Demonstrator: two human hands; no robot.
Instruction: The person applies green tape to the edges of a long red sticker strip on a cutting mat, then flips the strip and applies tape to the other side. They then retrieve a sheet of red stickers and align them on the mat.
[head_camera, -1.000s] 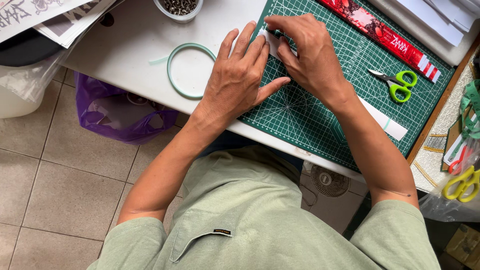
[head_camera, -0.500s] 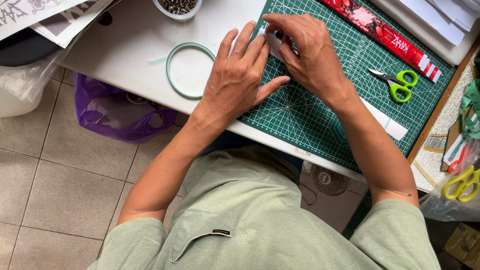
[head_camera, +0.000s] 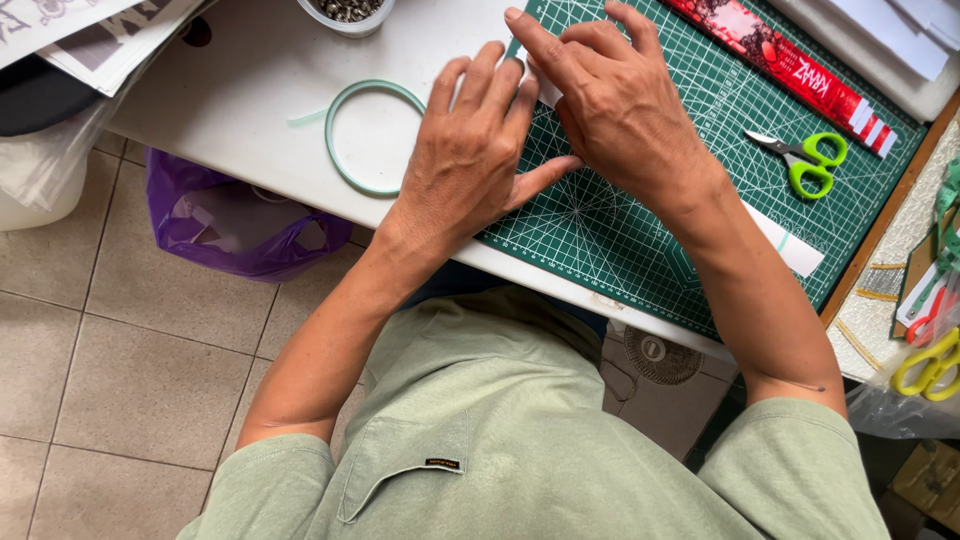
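- Leaning over the table edge, the person in a grey-green shirt (head_camera: 520, 440) has both forearms stretched up onto the work surface.
- Below the table, a purple plastic bag (head_camera: 225, 225) hangs open above the tiled floor.
- Resting palm-down, the left hand (head_camera: 470, 160) lies flat across the left border of the green cutting mat (head_camera: 660, 240), fingers straight and spread, thumb out to the right; it presses rather than grips.
- Just beside it, the right hand (head_camera: 615, 105) arches over the mat with fingers curled, its tips on a small white paper strip (head_camera: 545, 88) that peeks out between the two hands; whether it pinches the strip cannot be told.
- A pale green ring (head_camera: 350, 135) lies on the white table (head_camera: 250, 90), left of the left hand.
- Green-handled scissors (head_camera: 805, 160) lie on the mat to the right, well apart from the hands.
- Farthest off, a red ruler (head_camera: 790, 70) runs diagonally along the mat's top.
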